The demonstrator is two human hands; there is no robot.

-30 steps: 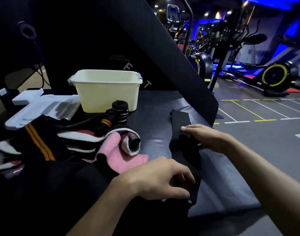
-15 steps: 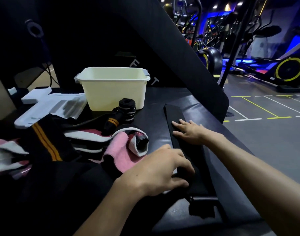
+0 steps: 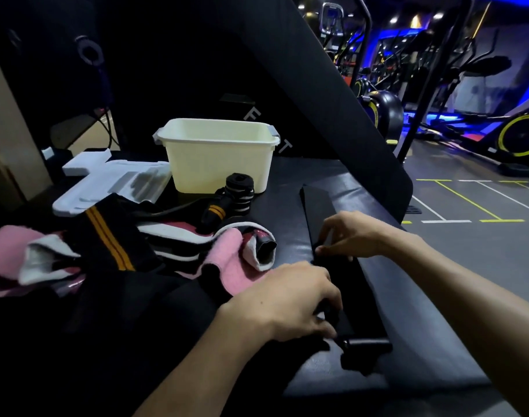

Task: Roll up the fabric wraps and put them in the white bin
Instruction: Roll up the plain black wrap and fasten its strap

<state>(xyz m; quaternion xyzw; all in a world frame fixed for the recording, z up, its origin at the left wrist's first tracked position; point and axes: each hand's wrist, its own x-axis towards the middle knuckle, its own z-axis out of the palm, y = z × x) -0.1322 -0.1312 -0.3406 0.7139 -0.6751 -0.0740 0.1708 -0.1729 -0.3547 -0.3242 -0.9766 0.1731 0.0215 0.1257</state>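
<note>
Surface in front of me: a black padded bench [image 3: 362, 188], glossy where the light catches it.
Behind it: a slanted black pad [image 3: 302, 70] with pale letters I can't fully read.
Far left: a white foam tray [image 3: 107, 183], lying flat.
To my right: grey gym floor [image 3: 467, 206] marked with white and yellow lines.
Farther off: exercise bikes [image 3: 522, 136] with yellow-rimmed wheels under blue lights.

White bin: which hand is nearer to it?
Right. The right hand rests farther up the black wrap, toward the white bin; the left hand holds its near end.
</note>
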